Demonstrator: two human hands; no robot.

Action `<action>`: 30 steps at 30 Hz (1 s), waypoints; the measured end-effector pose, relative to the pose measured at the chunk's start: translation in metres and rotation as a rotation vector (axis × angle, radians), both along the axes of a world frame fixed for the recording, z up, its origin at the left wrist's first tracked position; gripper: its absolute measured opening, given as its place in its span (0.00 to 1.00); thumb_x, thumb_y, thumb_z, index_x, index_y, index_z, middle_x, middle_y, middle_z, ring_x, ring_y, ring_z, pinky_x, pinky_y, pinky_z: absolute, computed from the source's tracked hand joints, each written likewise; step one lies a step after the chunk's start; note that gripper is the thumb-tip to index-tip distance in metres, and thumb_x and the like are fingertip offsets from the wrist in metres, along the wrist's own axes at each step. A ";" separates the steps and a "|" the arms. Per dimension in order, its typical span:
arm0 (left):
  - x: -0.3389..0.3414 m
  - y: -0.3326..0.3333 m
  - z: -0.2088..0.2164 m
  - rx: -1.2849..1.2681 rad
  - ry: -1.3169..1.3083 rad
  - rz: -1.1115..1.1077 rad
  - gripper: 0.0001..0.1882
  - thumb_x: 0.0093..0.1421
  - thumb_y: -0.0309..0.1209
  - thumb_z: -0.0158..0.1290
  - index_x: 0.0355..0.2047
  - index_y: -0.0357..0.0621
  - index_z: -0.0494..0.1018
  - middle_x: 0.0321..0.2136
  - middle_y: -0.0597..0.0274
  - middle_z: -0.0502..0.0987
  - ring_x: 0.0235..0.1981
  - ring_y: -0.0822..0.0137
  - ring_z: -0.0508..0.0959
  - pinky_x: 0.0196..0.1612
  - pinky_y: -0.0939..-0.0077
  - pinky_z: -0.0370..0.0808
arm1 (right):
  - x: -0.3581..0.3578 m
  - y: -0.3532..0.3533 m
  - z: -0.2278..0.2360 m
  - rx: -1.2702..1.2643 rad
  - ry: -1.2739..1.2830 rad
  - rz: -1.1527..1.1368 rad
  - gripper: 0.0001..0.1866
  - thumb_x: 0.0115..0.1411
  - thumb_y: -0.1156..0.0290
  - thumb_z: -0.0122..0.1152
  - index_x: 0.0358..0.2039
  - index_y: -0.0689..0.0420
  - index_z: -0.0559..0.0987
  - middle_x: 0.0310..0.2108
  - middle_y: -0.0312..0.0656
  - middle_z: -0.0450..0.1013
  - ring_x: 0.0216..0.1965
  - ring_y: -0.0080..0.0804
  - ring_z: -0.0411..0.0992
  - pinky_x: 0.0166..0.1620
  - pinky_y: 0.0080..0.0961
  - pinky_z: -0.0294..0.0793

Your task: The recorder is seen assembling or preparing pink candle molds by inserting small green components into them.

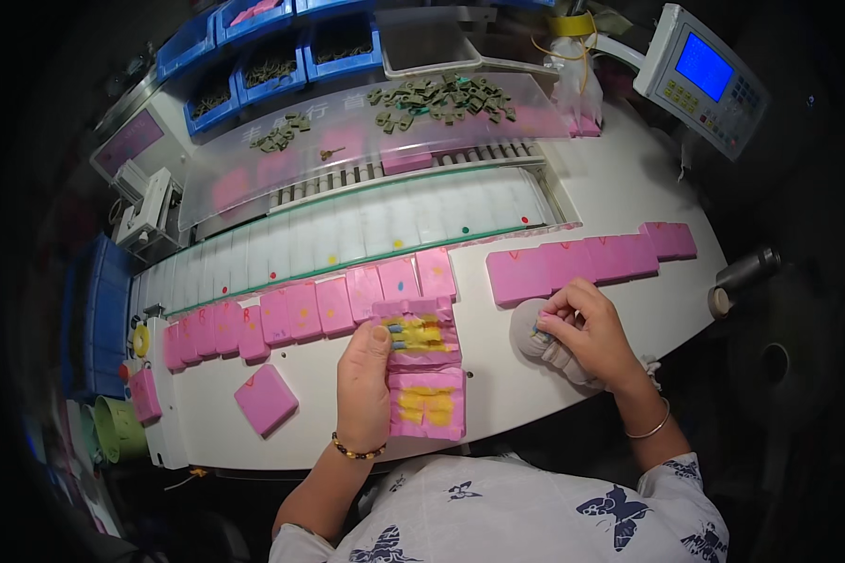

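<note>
My left hand (361,389) is closed on the left edge of an opened pink block mould (446,355), its thumb beside the hollow. Yellow marks the inside of this upper half, and small blue pieces (396,344) lie in it near my thumb. Just below is the matching pink half (455,405), also yellow inside. To the right, my right hand (587,328) pinches a small bluish piece (540,334), partly hidden by the fingers. It is over a round greyish-white cloth pad (526,342) on the table.
Pink blocks (302,310) line the table at left; another row (554,266) stands at right. One block (266,399) lies alone. Behind are a glass-edged rack (385,220), a clear sheet with dark metal parts (441,98), blue bins (272,70) and a control panel (704,80).
</note>
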State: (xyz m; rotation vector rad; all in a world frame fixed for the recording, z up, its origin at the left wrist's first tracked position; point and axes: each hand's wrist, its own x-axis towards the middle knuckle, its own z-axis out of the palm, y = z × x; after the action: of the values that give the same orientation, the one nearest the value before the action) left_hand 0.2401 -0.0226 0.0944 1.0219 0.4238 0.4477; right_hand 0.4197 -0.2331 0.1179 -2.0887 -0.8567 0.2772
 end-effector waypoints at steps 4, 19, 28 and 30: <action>0.000 -0.002 -0.002 -0.012 0.008 -0.037 0.20 0.74 0.40 0.42 0.51 0.34 0.70 0.43 0.61 0.78 0.42 0.76 0.76 0.48 0.78 0.74 | -0.008 -0.002 -0.001 0.087 -0.146 0.042 0.06 0.54 0.78 0.66 0.32 0.63 0.78 0.30 0.41 0.70 0.28 0.29 0.70 0.33 0.23 0.71; 0.001 -0.010 -0.007 -0.015 0.017 -0.103 0.17 0.74 0.37 0.41 0.49 0.34 0.71 0.43 0.62 0.77 0.42 0.77 0.75 0.49 0.78 0.72 | -0.016 -0.004 -0.003 0.052 -0.509 0.105 0.08 0.50 0.77 0.69 0.31 0.61 0.79 0.33 0.45 0.75 0.35 0.45 0.75 0.40 0.34 0.76; 0.000 -0.011 -0.014 0.055 0.055 -0.063 0.16 0.74 0.36 0.42 0.48 0.34 0.71 0.41 0.63 0.77 0.42 0.78 0.74 0.49 0.80 0.71 | -0.045 0.023 0.002 0.494 0.112 -0.037 0.09 0.51 0.86 0.66 0.34 0.63 0.79 0.39 0.44 0.74 0.39 0.31 0.75 0.42 0.26 0.77; -0.001 -0.011 -0.014 0.059 0.047 -0.059 0.15 0.74 0.35 0.42 0.48 0.35 0.71 0.41 0.63 0.77 0.41 0.79 0.74 0.48 0.80 0.71 | -0.047 0.026 0.010 0.443 0.057 0.105 0.10 0.51 0.87 0.65 0.35 0.63 0.80 0.39 0.44 0.74 0.39 0.32 0.75 0.42 0.26 0.77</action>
State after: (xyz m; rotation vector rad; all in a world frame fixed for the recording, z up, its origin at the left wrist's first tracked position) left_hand 0.2391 -0.0339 0.0802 1.1007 0.4237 0.3858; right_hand 0.3725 -0.2068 0.1275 -1.6220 -0.9023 0.1808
